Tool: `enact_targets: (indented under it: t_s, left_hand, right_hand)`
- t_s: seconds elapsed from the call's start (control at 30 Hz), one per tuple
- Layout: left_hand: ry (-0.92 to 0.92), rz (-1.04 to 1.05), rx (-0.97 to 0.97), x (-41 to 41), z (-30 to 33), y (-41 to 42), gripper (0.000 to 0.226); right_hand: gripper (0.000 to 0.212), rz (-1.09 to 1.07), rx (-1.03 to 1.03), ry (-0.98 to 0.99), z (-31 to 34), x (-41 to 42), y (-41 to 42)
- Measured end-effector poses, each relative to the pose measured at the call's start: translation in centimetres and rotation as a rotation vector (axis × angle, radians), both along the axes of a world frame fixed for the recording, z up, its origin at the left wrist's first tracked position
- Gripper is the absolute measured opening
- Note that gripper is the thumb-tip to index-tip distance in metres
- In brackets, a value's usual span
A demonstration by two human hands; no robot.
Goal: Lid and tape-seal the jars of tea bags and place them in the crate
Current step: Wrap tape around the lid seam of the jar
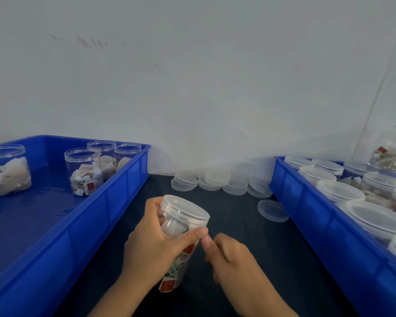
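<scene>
Left hand (151, 245) grips the lidded jar (181, 227), tilted right; right hand (226, 255) pinches at its side, tape unclear.

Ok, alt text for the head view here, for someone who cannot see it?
A left hand grips a lidded clear plastic jar of tea bags above a dark table, while the right hand's fingers pinch at its side. A blue plastic crate of open jars sits left, another blue crate of lidded jars right, loose clear lids between.
</scene>
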State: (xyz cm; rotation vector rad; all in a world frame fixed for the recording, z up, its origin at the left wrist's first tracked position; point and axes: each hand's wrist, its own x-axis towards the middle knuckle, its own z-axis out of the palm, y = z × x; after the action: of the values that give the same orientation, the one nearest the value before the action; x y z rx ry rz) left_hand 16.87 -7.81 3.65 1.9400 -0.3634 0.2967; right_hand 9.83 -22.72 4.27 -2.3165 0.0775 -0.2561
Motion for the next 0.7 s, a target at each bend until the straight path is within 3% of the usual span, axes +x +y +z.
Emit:
enact_targets:
  t_s: [0.13, 0.5, 0.7]
  left_hand:
    - [-0.003, -0.01, -0.088, 0.4, -0.2, 0.1, 0.079]
    - [0.01, -0.044, -0.083, 1.1, -0.2, 0.3, 0.083]
    - [0.075, -0.123, -0.129, 1.3, 0.1, 0.6, 0.082]
  right_hand:
    - [0.058, 0.004, 0.12, 0.062, 0.3, -0.1, -0.1]
    - [0.057, -0.115, -0.313, 0.047, 1.7, -0.3, -3.0]
    - [0.057, -0.122, -0.36, 0.101, 1.6, 0.0, -3.1]
